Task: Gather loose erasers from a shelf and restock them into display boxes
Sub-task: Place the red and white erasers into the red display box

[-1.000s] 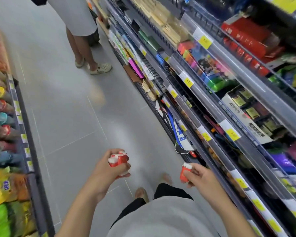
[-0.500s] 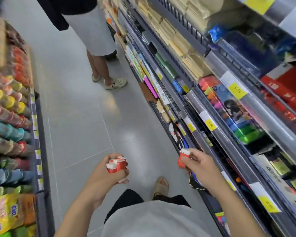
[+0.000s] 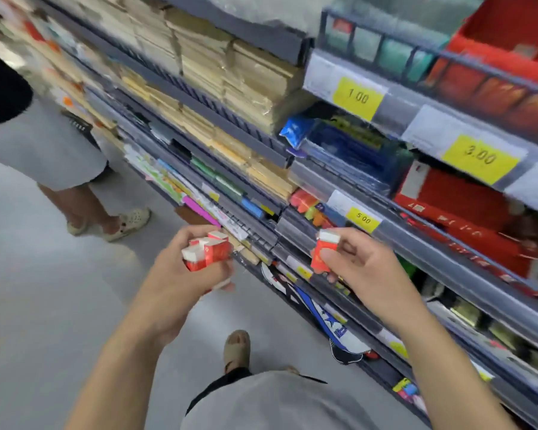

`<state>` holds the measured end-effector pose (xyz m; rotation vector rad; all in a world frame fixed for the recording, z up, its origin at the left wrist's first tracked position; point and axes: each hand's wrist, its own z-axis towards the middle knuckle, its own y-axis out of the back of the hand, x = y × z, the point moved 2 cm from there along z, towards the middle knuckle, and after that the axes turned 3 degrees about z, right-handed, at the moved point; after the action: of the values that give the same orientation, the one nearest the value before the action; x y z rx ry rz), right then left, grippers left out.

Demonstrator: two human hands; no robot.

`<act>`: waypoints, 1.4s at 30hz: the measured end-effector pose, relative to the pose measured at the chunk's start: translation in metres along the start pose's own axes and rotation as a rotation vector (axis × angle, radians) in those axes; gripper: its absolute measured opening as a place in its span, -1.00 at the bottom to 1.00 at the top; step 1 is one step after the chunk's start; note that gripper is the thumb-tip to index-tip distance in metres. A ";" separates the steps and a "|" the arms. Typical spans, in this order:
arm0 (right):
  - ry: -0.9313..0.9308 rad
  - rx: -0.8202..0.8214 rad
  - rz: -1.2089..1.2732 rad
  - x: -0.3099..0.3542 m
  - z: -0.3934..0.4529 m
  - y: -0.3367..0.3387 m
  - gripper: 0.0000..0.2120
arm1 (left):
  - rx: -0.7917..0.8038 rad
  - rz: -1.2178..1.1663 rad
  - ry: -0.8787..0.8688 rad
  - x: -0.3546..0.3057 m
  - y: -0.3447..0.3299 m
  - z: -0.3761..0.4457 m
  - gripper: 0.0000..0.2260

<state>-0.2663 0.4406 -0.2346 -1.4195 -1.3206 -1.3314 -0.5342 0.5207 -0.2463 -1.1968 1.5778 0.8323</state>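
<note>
The left hand (image 3: 180,274) is curled around a bunch of erasers (image 3: 207,254), red-sleeved with white ends, which stick up out of the top of the fist at mixed angles; one white end also pokes out below the fingers. The right hand (image 3: 364,268) pinches a single eraser (image 3: 323,251) of the same kind between thumb and fingertips, held roughly upright with its white end on top. Both hands are raised in front of the body, near each other but apart, just beside the front edge of a shelf (image 3: 339,268) that runs along the right of the aisle. The shelf rails carry yellow price tags (image 3: 357,98) reading 1.00, 3.00 and 5.00. Behind the rails sit stacks of tan paper pads (image 3: 239,76), blue packets (image 3: 339,144), red boxes (image 3: 457,212) and small coloured items too blurred to tell apart. Below, the person's grey shirt (image 3: 286,405) and a sandalled foot (image 3: 237,347) show over the grey floor (image 3: 44,305). Further up the aisle on the left stands another person (image 3: 53,150) in grey shorts and pale clogs.
</note>
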 end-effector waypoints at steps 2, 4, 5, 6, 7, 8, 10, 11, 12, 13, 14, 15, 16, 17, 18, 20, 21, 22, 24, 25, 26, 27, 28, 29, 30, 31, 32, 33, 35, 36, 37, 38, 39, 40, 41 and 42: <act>0.052 -0.106 0.000 0.021 -0.003 0.008 -0.78 | 0.125 0.053 -0.054 -0.030 -0.011 0.026 -0.55; 0.113 -0.199 -0.008 0.043 -0.008 0.016 -0.78 | 0.234 0.103 -0.107 -0.061 -0.027 0.047 -0.54; 0.141 -0.249 -0.008 0.054 -0.011 0.021 -0.79 | 0.283 0.122 -0.141 -0.076 -0.037 0.054 -0.54; 0.169 -0.305 0.001 0.065 -0.016 0.025 -0.80 | 0.330 0.134 -0.182 -0.091 -0.048 0.060 -0.54; 0.194 -0.362 0.015 0.077 -0.020 0.031 -0.81 | 0.376 0.134 -0.222 -0.106 -0.061 0.064 -0.54; 0.218 -0.411 0.023 0.088 -0.026 0.035 -0.80 | 0.424 0.122 -0.261 -0.121 -0.073 0.066 -0.55; 0.271 -0.484 0.016 0.110 -0.036 0.043 -0.78 | 0.526 0.098 -0.347 -0.149 -0.097 0.065 -0.57; 0.298 -0.514 0.002 0.119 -0.042 0.046 -0.78 | 0.568 0.088 -0.390 -0.161 -0.107 0.064 -0.58; 0.319 -0.539 -0.017 0.128 -0.047 0.049 -0.79 | 0.604 0.073 -0.429 -0.173 -0.116 0.062 -0.58; 0.330 -0.561 -0.039 0.136 -0.052 0.053 -0.78 | 0.635 0.056 -0.465 -0.183 -0.124 0.059 -0.58; 0.334 -0.580 -0.065 0.144 -0.056 0.056 -0.77 | 0.662 0.040 -0.498 -0.193 -0.131 0.058 -0.57; 0.333 -0.594 -0.100 0.152 -0.059 0.060 -0.76 | 0.684 0.026 -0.528 -0.201 -0.137 0.057 -0.57; 0.332 -0.604 -0.141 0.160 -0.062 0.064 -0.75 | 0.699 0.013 -0.551 -0.209 -0.143 0.058 -0.57; 0.334 -0.618 -0.180 0.169 -0.063 0.069 -0.74 | 0.712 -0.002 -0.564 -0.216 -0.149 0.058 -0.57; 0.343 -0.638 -0.217 0.179 -0.065 0.074 -0.75 | 0.722 -0.015 -0.573 -0.222 -0.154 0.059 -0.57; 0.349 -0.687 -0.312 0.198 -0.064 0.089 -0.79 | 0.735 -0.028 -0.586 -0.233 -0.162 0.063 -0.58; 0.326 -0.707 -0.379 0.207 -0.062 0.096 -0.82 | 0.736 -0.028 -0.588 -0.237 -0.166 0.065 -0.59; 0.291 -0.720 -0.450 0.215 -0.059 0.104 -0.84 | 0.731 -0.028 -0.585 -0.240 -0.169 0.067 -0.59; 0.215 -0.719 -0.564 0.228 -0.050 0.119 -0.83 | 0.714 -0.028 -0.573 -0.244 -0.174 0.072 -0.60; 0.171 -0.704 -0.599 0.232 -0.045 0.125 -0.82 | 0.706 -0.024 -0.566 -0.246 -0.176 0.075 -0.60; 0.126 -0.684 -0.630 0.236 -0.040 0.131 -0.82 | 0.701 -0.018 -0.562 -0.247 -0.177 0.077 -0.60; 0.092 -0.664 -0.664 0.239 -0.035 0.136 -0.81 | 0.697 -0.009 -0.558 -0.249 -0.177 0.079 -0.60; 0.071 -0.643 -0.710 0.241 -0.030 0.139 -0.81 | 0.691 0.001 -0.554 -0.249 -0.176 0.081 -0.60; 0.057 -0.620 -0.768 0.244 -0.025 0.141 -0.82 | 0.684 0.009 -0.547 -0.250 -0.176 0.083 -0.60; 0.043 -0.594 -0.827 0.246 -0.021 0.143 -0.83 | 0.676 0.014 -0.540 -0.251 -0.175 0.085 -0.60; 0.026 -0.562 -0.877 0.248 -0.018 0.146 -0.82 | 0.669 0.018 -0.535 -0.252 -0.174 0.086 -0.60; 0.008 -0.530 -0.910 0.248 -0.013 0.150 -0.81 | 0.664 0.024 -0.534 -0.253 -0.173 0.087 -0.60; -0.012 -0.490 -0.924 0.248 -0.008 0.154 -0.80 | 0.661 0.032 -0.534 -0.254 -0.173 0.088 -0.61; -0.063 -0.380 -0.893 0.247 0.000 0.162 -0.78 | 0.659 0.042 -0.532 -0.255 -0.171 0.090 -0.62; -0.088 -0.315 -0.866 0.247 0.003 0.164 -0.76 | 0.658 0.043 -0.530 -0.256 -0.171 0.090 -0.62; -0.112 -0.253 -0.846 0.248 0.006 0.165 -0.71 | 0.659 0.043 -0.528 -0.256 -0.171 0.091 -0.62; -0.135 -0.200 -0.841 0.248 0.008 0.165 -0.67 | 0.659 0.041 -0.529 -0.257 -0.170 0.091 -0.62; -0.151 -0.161 -0.850 0.247 0.010 0.166 -0.68 | 0.658 0.040 -0.530 -0.257 -0.170 0.091 -0.62; -0.162 -0.138 -0.863 0.247 0.013 0.167 -0.71 | 0.658 0.041 -0.531 -0.257 -0.170 0.091 -0.62; -0.167 -0.129 -0.870 0.247 0.015 0.168 -0.74 | 0.658 0.043 -0.530 -0.257 -0.170 0.092 -0.62; -0.169 -0.129 -0.869 0.246 0.018 0.170 -0.77 | 0.658 0.048 -0.529 -0.257 -0.171 0.092 -0.62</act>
<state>-0.1174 0.4728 0.0234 -1.0694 -2.1322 -1.8860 -0.3280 0.6339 -0.0268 -0.4195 1.2826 0.5273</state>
